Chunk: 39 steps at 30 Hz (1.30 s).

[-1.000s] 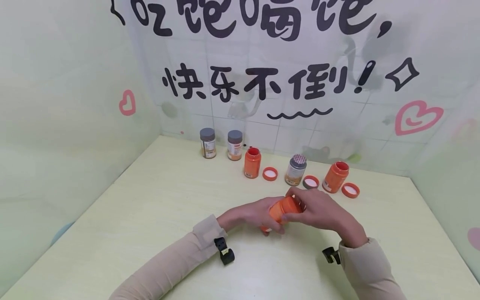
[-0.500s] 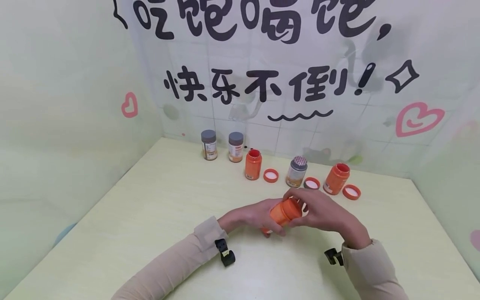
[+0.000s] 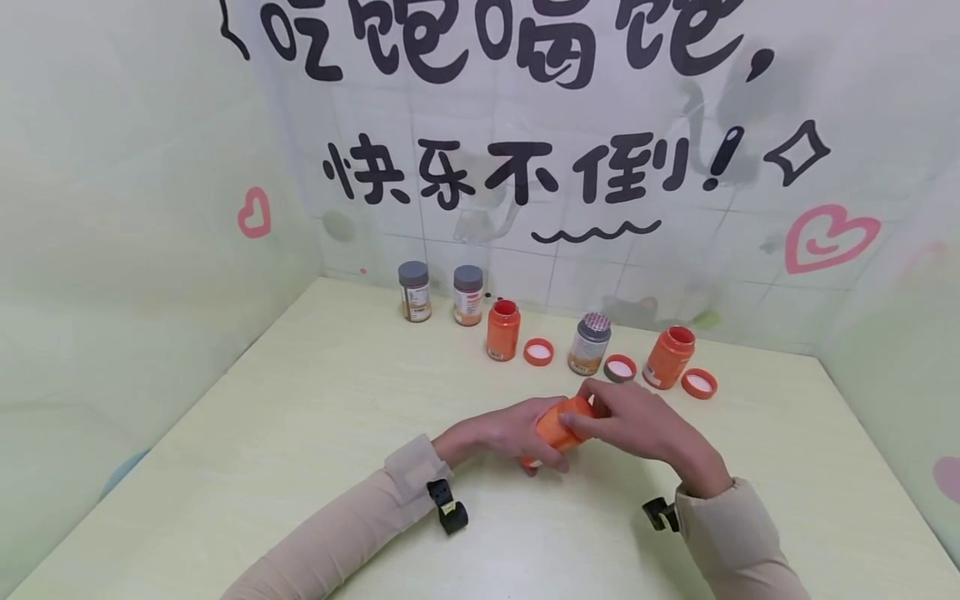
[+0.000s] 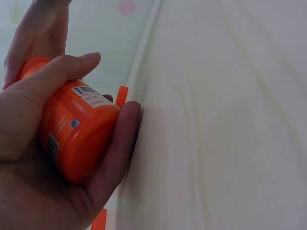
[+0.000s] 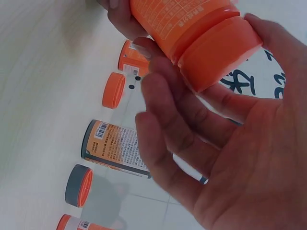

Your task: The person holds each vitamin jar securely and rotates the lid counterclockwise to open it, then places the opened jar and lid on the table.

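Observation:
An orange bottle (image 3: 552,430) is held tilted above the table in the head view, its capped end up and to the right. My left hand (image 3: 517,429) wraps round its body; the left wrist view shows the bottle's base (image 4: 88,148) cradled in the palm, thumb across the side. At the other end my right hand (image 3: 641,421) grips the orange cap (image 5: 220,52) between thumb and fingers. In the right wrist view the cap sits on the bottle, and the other fingers curl loosely below it.
Along the back wall stand two grey-capped bottles (image 3: 468,296), an uncapped orange bottle (image 3: 502,333), a grey-necked bottle (image 3: 588,346) with a patterned seal, and another uncapped orange bottle (image 3: 667,360). Loose caps (image 3: 538,352) lie beside the three bottles on the right. The pale table (image 3: 315,400) meets walls on three sides.
The right thumb first came away to below the cap, then moved back up against its side, near the bottle's shoulder. The left hand keeps its hold. The head view shifts slightly.

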Each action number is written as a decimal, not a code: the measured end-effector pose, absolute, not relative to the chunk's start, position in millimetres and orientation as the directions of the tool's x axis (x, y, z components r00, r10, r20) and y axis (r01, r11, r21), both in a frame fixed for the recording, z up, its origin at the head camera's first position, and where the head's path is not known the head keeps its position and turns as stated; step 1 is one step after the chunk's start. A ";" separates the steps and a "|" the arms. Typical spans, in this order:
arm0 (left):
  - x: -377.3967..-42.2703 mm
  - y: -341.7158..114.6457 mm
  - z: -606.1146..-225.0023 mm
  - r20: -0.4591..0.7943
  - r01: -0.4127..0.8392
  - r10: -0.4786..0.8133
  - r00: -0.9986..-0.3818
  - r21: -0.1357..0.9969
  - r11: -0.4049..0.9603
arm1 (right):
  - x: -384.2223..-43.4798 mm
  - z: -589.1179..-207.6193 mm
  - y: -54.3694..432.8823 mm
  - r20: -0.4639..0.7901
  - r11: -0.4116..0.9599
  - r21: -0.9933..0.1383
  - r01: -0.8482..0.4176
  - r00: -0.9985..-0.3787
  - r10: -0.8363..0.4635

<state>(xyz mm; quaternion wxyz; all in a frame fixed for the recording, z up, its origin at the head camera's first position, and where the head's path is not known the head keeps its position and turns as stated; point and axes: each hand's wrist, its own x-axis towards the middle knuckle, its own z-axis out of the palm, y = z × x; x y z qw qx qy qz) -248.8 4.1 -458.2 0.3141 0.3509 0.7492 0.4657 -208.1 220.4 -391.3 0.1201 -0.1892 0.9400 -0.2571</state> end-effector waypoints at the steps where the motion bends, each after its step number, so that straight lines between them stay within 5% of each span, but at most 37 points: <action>1: -248.8 4.0 -458.3 -0.143 0.235 0.819 -0.556 0.918 0.320 | -208.0 -390.8 220.4 -0.128 0.794 -0.528 -0.301 -0.896 -0.424; 11: -248.2 4.2 -457.8 -0.137 0.271 0.820 -0.555 0.903 0.334 | -208.1 -387.1 225.6 -0.042 0.714 -0.515 -0.474 -0.818 -0.573; 29: -245.0 5.3 -458.6 -0.131 0.273 0.809 -0.573 0.900 0.339 | -207.4 -393.8 228.3 0.068 0.628 -0.512 -0.586 -0.757 -0.650; 39: -243.3 4.3 -456.6 -0.143 0.246 0.804 -0.578 0.908 0.339 | -206.4 -388.3 221.2 -0.064 0.757 -0.554 -0.348 -0.888 -0.455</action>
